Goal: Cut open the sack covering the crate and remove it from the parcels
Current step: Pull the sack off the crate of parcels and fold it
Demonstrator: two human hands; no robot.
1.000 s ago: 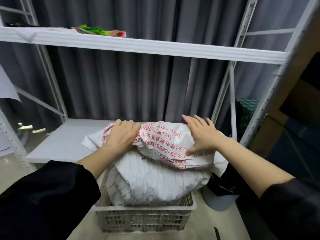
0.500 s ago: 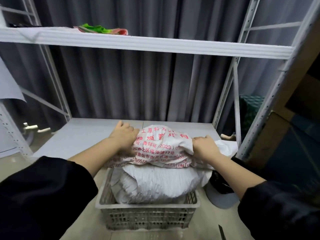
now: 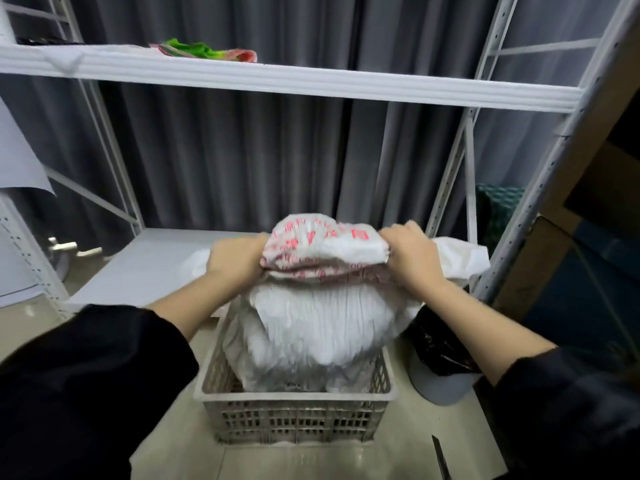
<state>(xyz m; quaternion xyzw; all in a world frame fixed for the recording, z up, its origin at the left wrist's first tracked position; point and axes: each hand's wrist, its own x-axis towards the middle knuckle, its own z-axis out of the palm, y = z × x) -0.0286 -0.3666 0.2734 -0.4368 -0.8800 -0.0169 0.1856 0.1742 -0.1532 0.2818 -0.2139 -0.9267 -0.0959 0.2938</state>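
**Woven white sacking bunched up between both hands**

Woven plastic sack (image 3: 322, 251), white with red print, is gathered into a thick roll at the top of the load. The left hand (image 3: 235, 261) grips the roll's left end, fingers curled under and out of sight. The right hand (image 3: 410, 258) grips the right end, knuckles up, fingers wrapped into the fabric. The printed roll spans the gap between the two hands.

Change noted: a second ago both hands lay flat on the sack with fingers spread, and the printed panel was smooth over the mound. Half a second ago the fingers had begun closing. Now both fists hold fabric, and the panel is pushed up and away from the body into folds. More of the pleated white material below the hands is exposed.

Below the hands, that white bulk fills the grey slatted crate (image 3: 294, 417). I cannot tell whether it is more sack or the parcels themselves; no separate parcel shows. A loose white flap (image 3: 460, 254) trails just beyond the right hand. A dark blade-like tool (image 3: 440, 457) lies on the floor, nearer the body than the right hand.

Judgement: cutting looks finished, removal is in hand. The sack is still on the load, not clear of it.
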